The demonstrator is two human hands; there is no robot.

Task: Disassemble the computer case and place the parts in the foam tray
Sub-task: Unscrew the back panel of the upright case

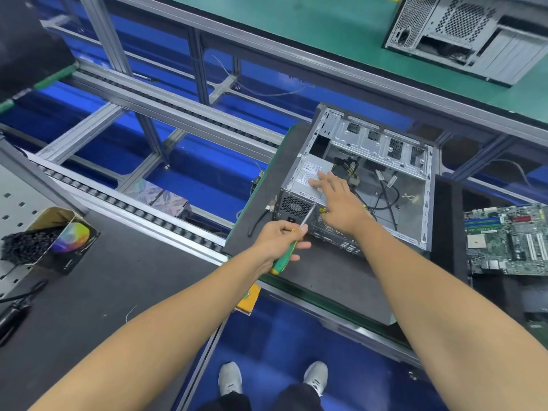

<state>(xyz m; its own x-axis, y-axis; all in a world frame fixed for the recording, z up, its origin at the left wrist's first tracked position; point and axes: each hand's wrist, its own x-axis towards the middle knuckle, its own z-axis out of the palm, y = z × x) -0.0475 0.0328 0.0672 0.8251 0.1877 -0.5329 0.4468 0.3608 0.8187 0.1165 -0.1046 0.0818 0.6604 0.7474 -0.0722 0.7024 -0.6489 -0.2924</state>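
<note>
Grey steel computer case (382,173) lies on its side just right of the frame's centre, open face up, on a dark mat (311,274) that rests on a conveyor line. Its long axis runs from lower left to upper right. Inside, at the near left corner, sits the silver power supply (308,179), with loose black cables (382,197) trailing toward the middle of the case floor.

Both bare arms reach up from the bottom of the frame. The right hand (341,203) lies flat on top of the power supply, fingers straight and spread, pressing rather than gripping. The left hand (281,235) curls around the green and yellow handle of a screwdriver (296,232); the thin metal shaft angles up and right, and its tip meets the rear panel of the case beside the round fan grille. The left hand is the nearer one to that panel's screws, and the likely step is freeing the power supply. Whether the tip sits in a screw head is too small to tell.

A green motherboard (507,241) lies at the right edge on a dark surface, probably the foam tray, just beside the case. A second case (462,31) stands at upper right on a green bench. An open box (56,235) of dark small parts sits at far left. Nothing blocks the tool's path; the cables may snag when the supply lifts out.
</note>
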